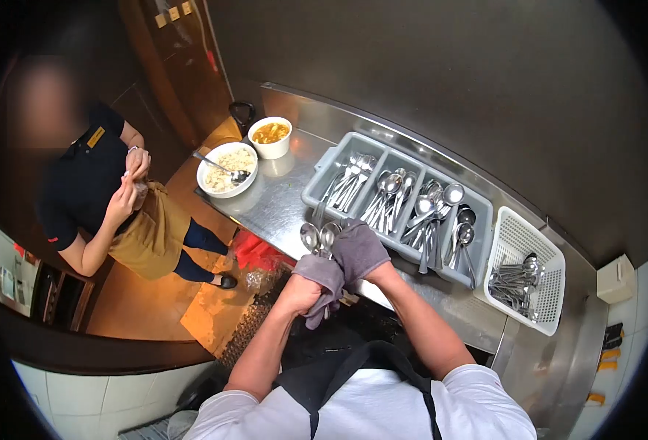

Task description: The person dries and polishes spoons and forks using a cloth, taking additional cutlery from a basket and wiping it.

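With my left hand [300, 293] I am clenching a small bunch of cutlery [310, 236] through grey cloth [324, 271], two spoon bowls pointing away from me and a handle end showing below. My right hand [374, 270] is pressing in beside it, its fingers hidden under cloth, so I cannot tell how tightly they are closing. Both hands and the bunch are hovering by the front edge of the steel worktop [284, 194]. Just beyond them, a grey divided bin [325, 163] is standing along the back edge, forks [353, 176] lying in its leftmost compartment and spoons [391, 183] filling the others. To its right, a white basket [551, 257] is holding more cutlery [516, 282]. Near the left edge, a rice bowl [223, 192] is carrying a serving spoon [221, 167], while a soup bowl [271, 149] is sitting towards the back-left corner. Past that edge, a person [111, 194] is standing, hands close together.
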Demonstrator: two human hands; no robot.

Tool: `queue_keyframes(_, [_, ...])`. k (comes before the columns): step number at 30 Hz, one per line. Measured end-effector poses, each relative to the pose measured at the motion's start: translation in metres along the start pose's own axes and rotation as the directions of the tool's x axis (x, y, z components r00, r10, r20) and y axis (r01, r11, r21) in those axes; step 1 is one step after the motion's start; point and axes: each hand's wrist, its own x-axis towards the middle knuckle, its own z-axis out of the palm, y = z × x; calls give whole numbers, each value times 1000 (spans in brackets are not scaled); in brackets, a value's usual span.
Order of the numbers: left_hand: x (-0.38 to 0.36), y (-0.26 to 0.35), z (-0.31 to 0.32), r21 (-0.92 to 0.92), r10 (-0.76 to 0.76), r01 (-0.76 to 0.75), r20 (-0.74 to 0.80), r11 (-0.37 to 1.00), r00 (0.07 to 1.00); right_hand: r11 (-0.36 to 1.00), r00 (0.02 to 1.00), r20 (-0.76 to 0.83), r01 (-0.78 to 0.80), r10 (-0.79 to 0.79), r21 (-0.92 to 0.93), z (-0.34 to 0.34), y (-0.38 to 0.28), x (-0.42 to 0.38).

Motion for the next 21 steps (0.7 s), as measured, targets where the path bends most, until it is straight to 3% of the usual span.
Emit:
queue_keyframes(2, [1,-1,2,-28,38,-38,19,999,999,998,996,-67,-64,62,-28,4,3,-8])
queue_keyframes(4, [3,-3,4,102,170,-171,17,980,985,986,984,-128,-136,123,-99,8,3,-14])
queue_keyframes(5, [4,-1,5,155,213,-215,31,964,977,963,968,-19,-253,252,-92,7,5,-17])
queue_keyframes(6, [5,2,5,205,255,-259,48,944,966,951,929,-207,-288,307,115,22,12,-24])
queue_keyframes(8, [6,3,10,250,320,-326,66,912,945,845,720,-510,-201,470,496,68,29,-45])
queue_keyframes(9, [4,3,14,271,353,-359,72,893,933,796,610,-551,-240,569,556,71,25,-44])
queue_keyframes(11, [8,6,20,175,249,-253,41,952,968,905,866,-264,-408,425,119,16,9,-33])
queue_keyframes(12, [9,8,22,126,195,-197,31,972,980,911,919,-67,-394,388,-122,-4,4,-30])
queue_keyframes(13, [12,-7,24,75,147,-143,-55,987,988,943,942,-199,-301,270,-143,9,3,-41])
queue_keyframes(16, [9,-9,23,250,288,-294,60,923,956,888,903,-298,-387,311,-247,4,24,-41])
queue_keyframes(17, [4,-1,26,138,180,-192,91,972,979,857,858,-364,-461,363,-232,16,41,-45])
queue_keyframes(18, [1,-2,29,114,168,-178,85,978,982,753,798,-197,-603,570,-264,8,49,-49])
queue_keyframes(19, [-4,-4,31,92,158,-165,80,982,984,656,563,-354,-534,747,533,38,71,-66])
queue_keyframes(20, [-9,-6,35,73,153,-158,74,985,985,453,466,-282,-310,839,836,59,77,-76])
queue_keyframes(21, [-9,-11,42,18,185,-184,-4,983,983,212,358,-203,15,911,977,80,83,-86])
